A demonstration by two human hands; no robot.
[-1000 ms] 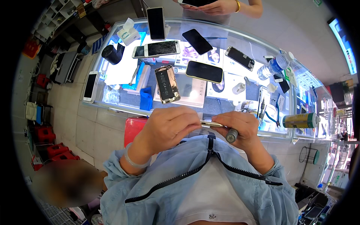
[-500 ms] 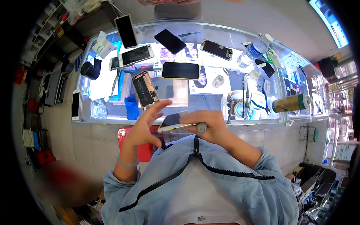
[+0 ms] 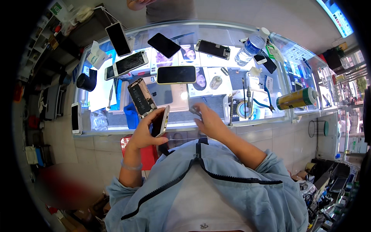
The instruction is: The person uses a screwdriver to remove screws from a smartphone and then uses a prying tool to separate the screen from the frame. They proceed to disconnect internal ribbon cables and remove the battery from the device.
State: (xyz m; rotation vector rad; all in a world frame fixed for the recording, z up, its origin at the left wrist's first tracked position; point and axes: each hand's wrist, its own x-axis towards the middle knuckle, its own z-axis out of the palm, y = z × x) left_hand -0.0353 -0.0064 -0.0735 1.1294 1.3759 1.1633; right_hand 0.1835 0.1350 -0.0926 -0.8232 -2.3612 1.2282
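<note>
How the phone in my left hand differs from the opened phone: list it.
The held phone is tilted in the left hand; the opened phone lies on the counter.
The held phone shows a dark face and pale edge; the opened phone shows bare inner parts.
Both are rectangular slabs.

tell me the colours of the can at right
The can is mostly yellow, green near its right end; head view.

Tilted phone in left hand, near open phone.
</note>
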